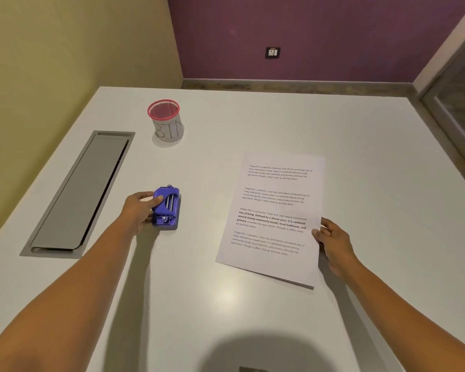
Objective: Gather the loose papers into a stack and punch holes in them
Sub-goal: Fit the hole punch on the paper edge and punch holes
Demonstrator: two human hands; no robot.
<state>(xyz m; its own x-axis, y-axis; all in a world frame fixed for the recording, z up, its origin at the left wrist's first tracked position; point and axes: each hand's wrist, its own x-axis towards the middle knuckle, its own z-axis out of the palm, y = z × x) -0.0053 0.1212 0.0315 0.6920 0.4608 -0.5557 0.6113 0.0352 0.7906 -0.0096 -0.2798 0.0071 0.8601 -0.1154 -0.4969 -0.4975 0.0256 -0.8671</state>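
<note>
Punch gripped by left hand, paper stack edge pinched by right hand, one bin

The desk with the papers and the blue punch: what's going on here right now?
A person is at a white desk. Their left hand grips the blue hole punch, which sits on the desk to the left of the papers. Their right hand holds the right edge of a stack of printed papers lying flat. The punch and papers are apart, so no holes are being punched yet. A red-rimmed cup labelled BIN stands farther back.
</note>
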